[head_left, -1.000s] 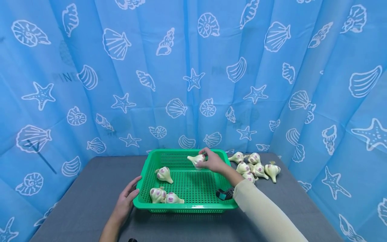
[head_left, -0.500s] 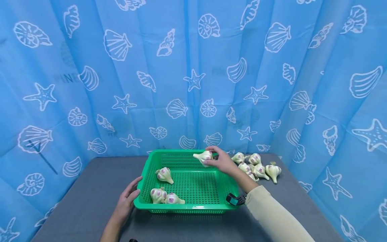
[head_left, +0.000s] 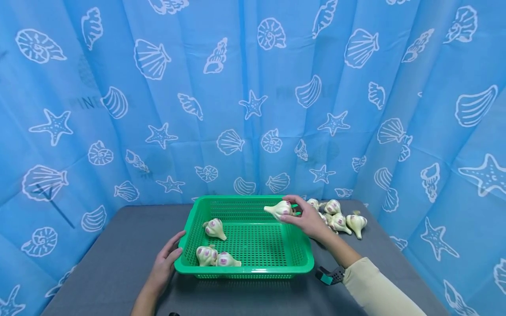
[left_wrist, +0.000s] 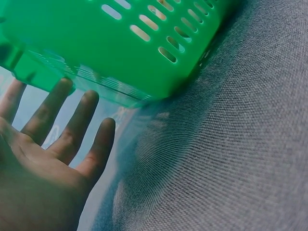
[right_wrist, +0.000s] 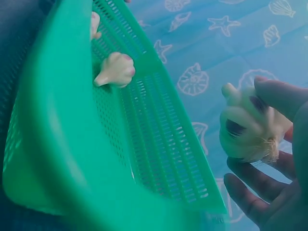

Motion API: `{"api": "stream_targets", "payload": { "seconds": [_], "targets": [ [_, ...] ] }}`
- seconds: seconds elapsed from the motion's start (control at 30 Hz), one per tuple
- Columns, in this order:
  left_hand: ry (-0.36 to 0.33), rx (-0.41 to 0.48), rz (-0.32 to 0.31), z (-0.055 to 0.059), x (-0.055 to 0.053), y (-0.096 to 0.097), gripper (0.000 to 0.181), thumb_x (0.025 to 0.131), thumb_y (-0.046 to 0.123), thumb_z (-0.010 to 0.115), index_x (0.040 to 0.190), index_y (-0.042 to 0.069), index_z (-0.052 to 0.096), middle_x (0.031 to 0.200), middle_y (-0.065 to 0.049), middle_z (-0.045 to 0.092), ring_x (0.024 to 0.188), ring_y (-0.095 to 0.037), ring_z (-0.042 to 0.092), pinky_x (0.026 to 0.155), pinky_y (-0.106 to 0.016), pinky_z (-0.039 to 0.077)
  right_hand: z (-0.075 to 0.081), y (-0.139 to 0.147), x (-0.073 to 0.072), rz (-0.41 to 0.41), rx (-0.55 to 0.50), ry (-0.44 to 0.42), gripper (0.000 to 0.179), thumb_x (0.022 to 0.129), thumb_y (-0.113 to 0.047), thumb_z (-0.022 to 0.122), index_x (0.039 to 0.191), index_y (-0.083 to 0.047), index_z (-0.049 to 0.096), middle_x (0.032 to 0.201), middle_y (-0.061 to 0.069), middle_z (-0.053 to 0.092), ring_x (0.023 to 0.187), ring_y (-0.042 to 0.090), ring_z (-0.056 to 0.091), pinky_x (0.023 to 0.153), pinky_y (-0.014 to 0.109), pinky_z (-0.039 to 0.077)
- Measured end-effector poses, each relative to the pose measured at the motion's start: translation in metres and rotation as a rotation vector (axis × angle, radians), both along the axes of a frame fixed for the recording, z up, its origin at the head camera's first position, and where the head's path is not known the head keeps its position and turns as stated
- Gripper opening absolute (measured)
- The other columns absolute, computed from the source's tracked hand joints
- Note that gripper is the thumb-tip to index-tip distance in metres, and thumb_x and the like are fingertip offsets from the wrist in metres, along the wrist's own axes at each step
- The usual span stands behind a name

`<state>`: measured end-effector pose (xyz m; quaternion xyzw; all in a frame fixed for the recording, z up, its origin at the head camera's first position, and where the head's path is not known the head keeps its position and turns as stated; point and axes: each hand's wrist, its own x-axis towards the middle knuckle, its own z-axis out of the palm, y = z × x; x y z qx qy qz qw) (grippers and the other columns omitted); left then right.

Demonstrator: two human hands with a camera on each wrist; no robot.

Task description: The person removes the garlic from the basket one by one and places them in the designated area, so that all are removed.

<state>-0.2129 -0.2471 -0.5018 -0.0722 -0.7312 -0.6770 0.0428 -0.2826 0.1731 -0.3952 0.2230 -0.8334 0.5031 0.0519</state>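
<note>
My right hand [head_left: 310,217] pinches a garlic bulb [head_left: 280,210] between thumb and fingers, above the right end of a green plastic basket [head_left: 245,270]. The bulb's stem points left; its root tuft [right_wrist: 269,147] shows in the right wrist view. Inside the basket, three garlic bulbs lie on the left: one bulb [head_left: 215,229] farther back, and two side by side near the front, a rounder bulb [head_left: 206,255] and its neighbour [head_left: 227,259]. At the basket's left rim is my left hand [head_left: 161,264]. Its fingers [left_wrist: 79,120] look extended and spread, with tips at the rim.
Several more garlic bulbs [head_left: 337,223] sit in a cluster on the grey tabletop [head_left: 126,250] right of the basket, partly hidden by my right hand. A blue shell-patterned curtain [head_left: 253,131] hangs behind and at both sides. A black strap device [head_left: 330,275] is by the right forearm.
My right hand has moved right with the garlic bulb, from over the basket's back middle toward its right end. The left hand, the basket and the three bulbs inside stay in place.
</note>
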Motion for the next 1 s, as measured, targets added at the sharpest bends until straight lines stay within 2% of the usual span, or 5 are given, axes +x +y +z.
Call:
{"api": "stream_targets", "payload": {
  "seconds": [0.23, 0.4, 0.6, 0.9, 1.0],
  "targets": [
    [0.003, 0.001, 0.005, 0.002, 0.002, 0.000, 0.049, 0.105, 0.024, 0.044, 0.151, 0.010, 0.033, 0.152, -0.023, 0.028, 0.112, 0.005, 0.049, 0.086, -0.022, 0.046, 0.002, 0.019, 0.013, -0.035, -0.057, 0.080, 0.051, 0.091, -0.014, 0.070, 0.136, -0.004, 0.050, 0.131, 0.020, 0.052, 0.100, 0.025, 0.059, 0.074, 0.032, 0.050],
    [0.004, -0.007, 0.013, 0.001, 0.002, 0.000, 0.049, 0.105, 0.024, 0.044, 0.151, 0.010, 0.033, 0.151, -0.022, 0.029, 0.112, 0.004, 0.049, 0.086, -0.022, 0.046, -0.002, 0.035, 0.016, -0.084, -0.069, 0.096, 0.050, 0.092, -0.014, 0.068, 0.137, -0.003, 0.048, 0.130, 0.022, 0.052, 0.101, 0.028, 0.059, 0.076, 0.032, 0.051],
    [-0.005, -0.015, 0.021, -0.001, -0.001, 0.000, 0.050, 0.105, 0.025, 0.045, 0.151, 0.011, 0.033, 0.150, -0.018, 0.031, 0.114, 0.002, 0.048, 0.086, -0.023, 0.046, -0.011, 0.058, 0.021, -0.192, -0.014, 0.108, 0.054, 0.093, -0.016, 0.068, 0.141, -0.004, 0.046, 0.133, 0.019, 0.051, 0.111, 0.031, 0.055, 0.085, 0.034, 0.048],
    [0.004, -0.002, 0.003, 0.001, 0.001, 0.000, 0.049, 0.105, 0.023, 0.044, 0.151, 0.010, 0.032, 0.150, -0.022, 0.029, 0.112, 0.002, 0.051, 0.085, -0.023, 0.047, -0.021, 0.083, 0.027, -0.297, -0.001, 0.121, 0.055, 0.092, -0.017, 0.069, 0.140, -0.004, 0.046, 0.122, 0.017, 0.054, 0.100, 0.020, 0.056, 0.075, 0.026, 0.050],
    [0.014, 0.001, -0.003, 0.000, 0.001, 0.000, 0.049, 0.105, 0.022, 0.043, 0.151, 0.009, 0.032, 0.150, -0.023, 0.029, 0.112, 0.002, 0.051, 0.085, -0.023, 0.047, -0.027, 0.090, 0.028, -0.350, 0.031, 0.131, 0.055, 0.091, -0.018, 0.070, 0.139, -0.002, 0.047, 0.118, 0.018, 0.055, 0.098, 0.021, 0.056, 0.073, 0.023, 0.050]
  ]
}}
